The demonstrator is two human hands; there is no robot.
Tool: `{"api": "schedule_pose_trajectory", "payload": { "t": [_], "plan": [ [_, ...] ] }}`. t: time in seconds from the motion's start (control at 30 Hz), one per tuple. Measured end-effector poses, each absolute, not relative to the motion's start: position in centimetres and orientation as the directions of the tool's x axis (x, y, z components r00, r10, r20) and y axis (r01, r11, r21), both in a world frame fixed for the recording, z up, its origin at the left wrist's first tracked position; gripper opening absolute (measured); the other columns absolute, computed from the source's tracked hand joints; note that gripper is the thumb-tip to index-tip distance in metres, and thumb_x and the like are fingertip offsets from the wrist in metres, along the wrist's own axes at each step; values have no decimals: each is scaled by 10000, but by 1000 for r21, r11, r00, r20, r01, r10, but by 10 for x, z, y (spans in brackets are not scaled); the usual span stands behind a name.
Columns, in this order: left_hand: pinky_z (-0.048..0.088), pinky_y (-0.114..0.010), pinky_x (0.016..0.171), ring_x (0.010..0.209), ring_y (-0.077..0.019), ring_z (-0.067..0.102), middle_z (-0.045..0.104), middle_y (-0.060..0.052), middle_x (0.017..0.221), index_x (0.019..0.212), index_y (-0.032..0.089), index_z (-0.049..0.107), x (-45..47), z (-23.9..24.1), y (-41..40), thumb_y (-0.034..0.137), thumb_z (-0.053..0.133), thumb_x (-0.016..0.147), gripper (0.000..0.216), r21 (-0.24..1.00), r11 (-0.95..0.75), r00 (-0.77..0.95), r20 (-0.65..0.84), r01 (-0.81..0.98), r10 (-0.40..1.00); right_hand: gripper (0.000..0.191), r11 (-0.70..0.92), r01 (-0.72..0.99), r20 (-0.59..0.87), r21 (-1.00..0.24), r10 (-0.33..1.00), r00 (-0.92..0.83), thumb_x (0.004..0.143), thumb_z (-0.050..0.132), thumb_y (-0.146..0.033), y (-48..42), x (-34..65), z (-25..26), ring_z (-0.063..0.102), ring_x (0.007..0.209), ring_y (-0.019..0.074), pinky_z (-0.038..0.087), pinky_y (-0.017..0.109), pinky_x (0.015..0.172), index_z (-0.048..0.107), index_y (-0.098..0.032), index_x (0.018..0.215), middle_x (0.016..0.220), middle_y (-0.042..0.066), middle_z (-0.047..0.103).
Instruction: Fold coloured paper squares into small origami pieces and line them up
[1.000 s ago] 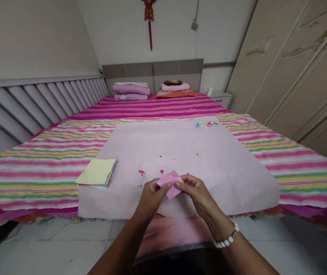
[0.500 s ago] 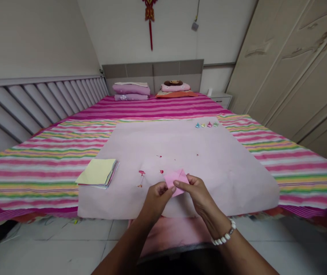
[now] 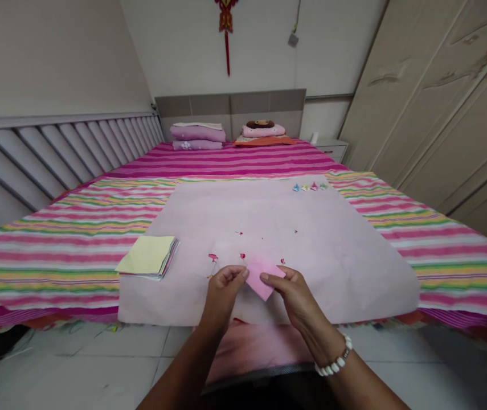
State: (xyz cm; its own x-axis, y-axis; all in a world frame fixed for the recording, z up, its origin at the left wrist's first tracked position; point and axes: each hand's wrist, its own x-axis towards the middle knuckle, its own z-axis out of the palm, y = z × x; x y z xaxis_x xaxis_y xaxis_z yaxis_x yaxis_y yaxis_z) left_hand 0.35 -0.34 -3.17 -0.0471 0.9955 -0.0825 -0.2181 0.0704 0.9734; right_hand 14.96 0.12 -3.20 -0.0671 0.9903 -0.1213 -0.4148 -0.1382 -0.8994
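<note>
Pink paper (image 3: 256, 279), perhaps folded, between hands (image 3: 221, 291) (image 3: 299, 293)

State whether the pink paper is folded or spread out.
Folded, apparently: the pink paper looks smaller than the yellow sheet; its exact folds I cannot tell.

A home bedroom is indicated by the bed (image 3: 230, 162), which is covered with striped sheets (image 3: 76, 228) and backed by a headboard (image 3: 209, 107). Folded bedding (image 3: 198, 134) is stacked there, a red ornament (image 3: 226, 25) is hung above, and a nightstand (image 3: 332, 150) and wardrobe (image 3: 431, 125) are seen.
</note>
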Motion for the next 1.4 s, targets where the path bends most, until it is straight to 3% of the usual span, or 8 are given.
{"api": "schedule_pose_trajectory", "payload": {
  "t": [0.1, 0.23, 0.43, 0.57, 0.8, 0.97, 1.07, 1.4],
  "plan": [
    [436, -252, 714, 698, -125, 604, 688, -10, 731, 896, 151, 644, 3, -31, -3, 311, 774, 659, 314, 929, 125, -21, -141, -349, 990, 186, -160, -427, -133, -890, 987, -91, 581, 811, -275, -2, 149, -28, 578, 617, 159, 436, 290, 664, 733, -142, 685, 634, 24, 693],
    [373, -202, 576, 543, -79, 531, 604, 47, 573, 741, 159, 560, -5, -27, 0, 280, 829, 576, 338, 907, 168, 10, -178, -386, 984, 193, -164, -408, -87, -898, 976, -200, 631, 789, -303, -4, 155, -23, 605, 675, 168, 451, 291, 702, 739, -159, 750, 696, 30, 705],
    [359, -209, 558, 531, -75, 480, 535, 43, 573, 661, 149, 554, -23, -15, 2, 247, 828, 578, 302, 834, 408, 296, -309, -373, 904, 344, -161, -447, -49, -880, 967, -252, 707, 718, -298, 0, 169, -19, 642, 871, 195, 475, 314, 785, 699, -248, 1047, 990, 55, 718],
    [380, -226, 571, 543, -85, 487, 539, 22, 608, 649, 138, 586, -18, -17, -4, 246, 797, 626, 238, 712, 555, 472, -347, -431, 811, 490, -139, -437, 16, -889, 943, -333, 590, 773, -175, 0, 167, -22, 632, 932, 215, 497, 322, 777, 686, -256, 1065, 1101, 66, 687],
    [384, -206, 589, 546, -68, 490, 573, 7, 635, 758, 126, 675, -1, -28, -14, 220, 757, 655, 162, 596, 680, 576, -401, -427, 712, 122, -137, -353, 29, -925, 904, -426, 640, 782, -237, -2, 162, -24, 620, 601, 157, 491, 291, 631, 694, -174, 696, 638, 14, 685],
    [421, -254, 725, 860, -170, 576, 674, -53, 904, 932, 186, 703, -2, -19, -11, 290, 667, 751, 212, 867, 384, 384, -252, -318, 888, 212, -109, -354, -25, -929, 972, -232, 568, 830, -290, 1, 165, -25, 509, 472, 98, 401, 221, 493, 669, -159, 613, 528, -21, 619],
    [438, -328, 802, 955, -238, 583, 687, -101, 989, 971, 170, 708, -6, -13, -7, 477, 576, 794, 378, 883, 274, 309, -158, -381, 938, 226, -157, -385, -89, -909, 978, -190, 548, 837, -288, 2, 164, -27, 483, 449, 88, 381, 216, 467, 680, -153, 639, 524, -21, 614],
    [392, -263, 610, 633, -155, 532, 619, -14, 626, 770, 145, 743, -8, -3, -8, 353, 666, 746, 223, 1000, 14, 228, -13, -3, 974, 201, -162, -388, -100, -907, 979, -175, 576, 819, -291, -3, 155, -23, 491, 462, 87, 384, 209, 461, 685, -163, 655, 523, -25, 603]
  ]
}}
